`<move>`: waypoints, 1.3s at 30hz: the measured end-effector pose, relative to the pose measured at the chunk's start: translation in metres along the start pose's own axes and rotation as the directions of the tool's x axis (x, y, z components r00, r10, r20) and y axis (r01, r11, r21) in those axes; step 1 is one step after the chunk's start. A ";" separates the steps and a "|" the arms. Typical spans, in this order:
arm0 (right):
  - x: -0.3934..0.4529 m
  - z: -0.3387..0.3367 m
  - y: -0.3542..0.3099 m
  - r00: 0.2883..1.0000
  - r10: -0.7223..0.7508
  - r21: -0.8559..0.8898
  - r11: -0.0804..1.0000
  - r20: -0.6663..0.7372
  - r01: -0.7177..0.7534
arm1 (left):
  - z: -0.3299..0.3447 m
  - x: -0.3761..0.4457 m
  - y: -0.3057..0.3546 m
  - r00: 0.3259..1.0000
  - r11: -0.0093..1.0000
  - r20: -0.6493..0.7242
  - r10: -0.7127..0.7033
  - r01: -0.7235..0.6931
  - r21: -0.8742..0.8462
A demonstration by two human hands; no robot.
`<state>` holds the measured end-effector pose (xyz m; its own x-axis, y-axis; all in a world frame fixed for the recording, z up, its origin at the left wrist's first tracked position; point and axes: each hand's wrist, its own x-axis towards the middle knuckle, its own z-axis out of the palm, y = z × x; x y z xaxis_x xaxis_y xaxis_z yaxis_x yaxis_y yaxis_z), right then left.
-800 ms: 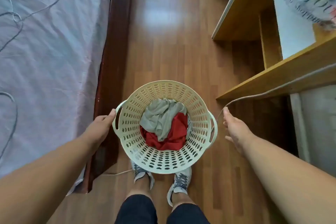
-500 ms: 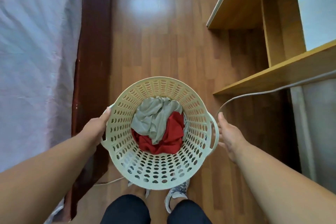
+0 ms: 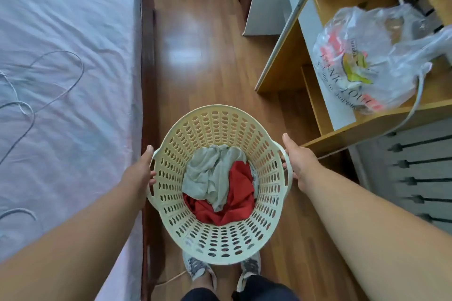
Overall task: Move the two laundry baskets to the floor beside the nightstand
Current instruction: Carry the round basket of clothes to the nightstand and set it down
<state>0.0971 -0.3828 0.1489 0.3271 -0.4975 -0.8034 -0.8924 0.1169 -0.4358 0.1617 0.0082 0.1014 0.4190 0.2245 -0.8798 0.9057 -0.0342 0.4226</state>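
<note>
We hold the cream perforated plastic laundry basket [image 3: 220,186] centre-frame, left hand [image 3: 140,173] and right hand [image 3: 299,162] clenched on opposite rim handles.

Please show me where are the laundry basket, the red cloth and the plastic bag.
laundry basket [image 3: 208,122]: head view, far inner wall.
red cloth [image 3: 241,183]: head view, its middle.
plastic bag [image 3: 381,61]: head view, its clear side.

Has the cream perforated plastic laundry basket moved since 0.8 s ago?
Yes. The cream perforated plastic laundry basket, gripped by the left hand and right hand, has risen off the floor and now covers most of the shoes.
</note>
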 end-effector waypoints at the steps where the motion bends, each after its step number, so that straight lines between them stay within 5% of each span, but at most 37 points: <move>1: -0.013 0.001 -0.018 1.000 -0.020 0.003 1.000 0.003 0.020 | 0.000 -0.012 0.017 1.000 1.000 -0.002 0.015 -0.015 0.003; 11: -0.082 -0.031 -0.216 0.947 -0.304 0.139 0.938 -0.109 0.317 | -0.023 -0.109 0.233 0.960 0.954 -0.033 0.277 -0.279 -0.114; 24: -0.032 -0.022 -0.545 0.859 -0.512 0.071 0.858 0.027 0.509 | 0.042 -0.114 0.509 0.896 0.886 -0.062 0.439 -0.444 -0.136; 39: 0.080 0.078 -0.872 0.837 -0.546 0.102 0.832 -0.017 0.545 | 0.069 0.048 0.847 0.886 0.842 -0.113 0.449 -0.462 -0.278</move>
<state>0.9255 -0.4571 0.4327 0.7564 -0.4948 -0.4279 -0.5327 -0.0863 -0.8419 0.9536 -0.0770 0.4024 0.7705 0.2938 -0.5657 0.5513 0.1382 0.8228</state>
